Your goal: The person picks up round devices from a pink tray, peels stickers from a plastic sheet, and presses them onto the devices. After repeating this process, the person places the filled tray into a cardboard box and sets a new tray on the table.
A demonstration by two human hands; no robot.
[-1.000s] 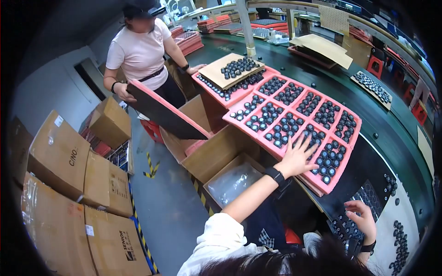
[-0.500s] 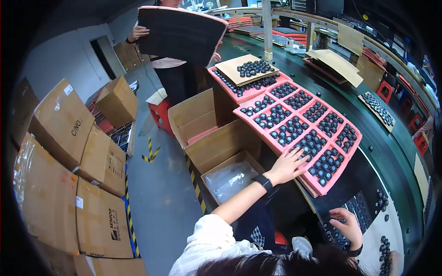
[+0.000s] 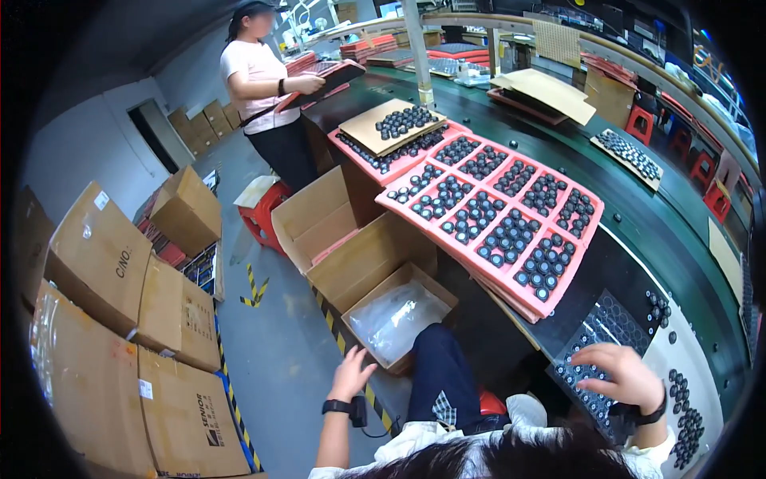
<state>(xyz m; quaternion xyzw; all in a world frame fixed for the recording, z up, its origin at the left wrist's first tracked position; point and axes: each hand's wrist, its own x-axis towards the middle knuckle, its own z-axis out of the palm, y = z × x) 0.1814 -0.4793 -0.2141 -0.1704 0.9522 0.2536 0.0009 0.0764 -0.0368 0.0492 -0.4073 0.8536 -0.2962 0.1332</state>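
My left hand (image 3: 351, 377) hangs over the floor beside an open carton (image 3: 373, 355) lined with clear plastic. Its fingers are spread, with nothing in them. Over a clear blister tray (image 3: 613, 321) with round cavities is my right hand (image 3: 618, 377), its fingers curved and apart with no part visible between them. Some of the tray's cavities hold small round dark parts (image 3: 585, 374). Ahead, a pink compartment tray (image 3: 471, 254) full of small round black parts (image 3: 511, 236) lies on a stack at the bench edge; neither hand touches it.
Behind it a second pink tray (image 3: 349, 148) carries a cardboard sheet (image 3: 363, 128) with more parts. A large open carton (image 3: 359, 271) stands below. Loose black parts (image 3: 686, 427) lie at the right. A co-worker (image 3: 259, 88) holds a dark, pink-edged tray; stacked cartons (image 3: 187, 415) line the left.
My left hand has left the pink tray's near edge and swung down left over the floor. My right hand remains over the blister tray. The co-worker has moved back with the dark tray, now tilted flatter.
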